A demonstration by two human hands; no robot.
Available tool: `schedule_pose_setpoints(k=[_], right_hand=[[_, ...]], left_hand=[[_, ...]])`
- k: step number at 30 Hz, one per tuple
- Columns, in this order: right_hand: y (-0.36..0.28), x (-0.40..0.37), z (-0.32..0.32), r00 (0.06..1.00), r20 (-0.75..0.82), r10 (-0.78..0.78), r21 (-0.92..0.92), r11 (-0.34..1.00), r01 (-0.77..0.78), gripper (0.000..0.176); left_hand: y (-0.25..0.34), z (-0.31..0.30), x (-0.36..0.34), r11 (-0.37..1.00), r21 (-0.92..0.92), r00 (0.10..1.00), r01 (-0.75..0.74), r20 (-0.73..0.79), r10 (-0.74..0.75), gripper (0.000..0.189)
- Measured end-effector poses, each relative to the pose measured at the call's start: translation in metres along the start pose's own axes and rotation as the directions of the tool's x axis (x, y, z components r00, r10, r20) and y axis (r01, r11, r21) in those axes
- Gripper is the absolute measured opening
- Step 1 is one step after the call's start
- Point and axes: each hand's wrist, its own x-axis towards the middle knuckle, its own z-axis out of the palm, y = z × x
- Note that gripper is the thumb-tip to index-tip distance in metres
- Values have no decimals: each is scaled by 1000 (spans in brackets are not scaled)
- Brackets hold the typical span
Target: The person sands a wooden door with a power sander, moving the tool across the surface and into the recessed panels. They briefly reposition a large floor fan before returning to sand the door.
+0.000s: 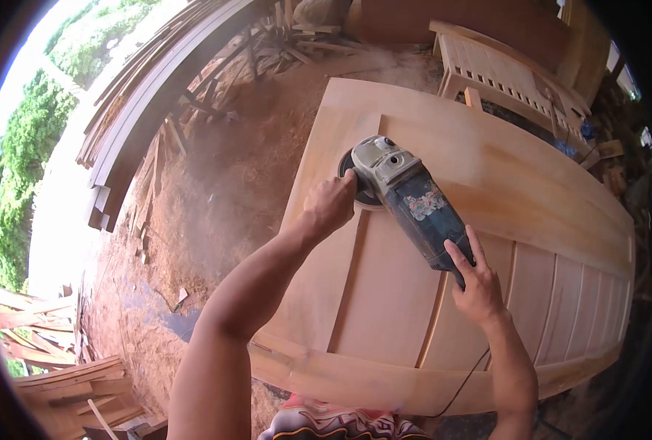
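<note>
An angle grinder (421,205) with a dark body and a grey metal head lies over a large pale wooden panel (392,286) with grooves and framed edges. My left hand (331,199) is wrapped round the side handle near the disc (370,202), which is partly hidden under the head at the panel's upper left. At the tool's rear end, my right hand (478,282) grips the body, with fingers along its side. A thin black cord (466,380) runs down over the panel's near edge.
Stacked long boards (146,84) stand at the upper left. A slatted wooden bench-like frame (505,73) is behind the panel. Sawdust (223,183) covers the ground on the left, with scrap wood (36,330) at the lower left.
</note>
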Motion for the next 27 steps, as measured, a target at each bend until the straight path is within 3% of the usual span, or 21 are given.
schedule_pose_setpoints(k=[4, 10, 17, 20, 24, 27], right_hand=[[-7, -2, -2, 997, 28, -76, -30, 997, 77, 93], [-35, -59, 11, 981, 82, -176, 9, 984, 176, 94], [-70, -127, 9, 921, 191, -341, 19, 939, 344, 78], [-79, -149, 16, 886, 233, -400, 50, 915, 400, 74], [-82, -139, 15, 884, 250, -395, 60, 918, 393, 74], [-66, -106, 18, 922, 187, -339, 35, 940, 339, 79]], left_hand=[[-7, -7, -30, 996, -40, 997, 75, 15, -75, 22], [4, 1, -148, 975, -90, 978, 205, -12, -207, 20], [34, 18, -290, 849, -158, 863, 504, 57, -502, 31], [37, 37, -343, 839, -146, 849, 524, 16, -528, 31], [33, 30, -334, 810, -146, 822, 568, 54, -567, 32], [21, 15, -273, 858, -163, 872, 488, 37, -489, 31]])
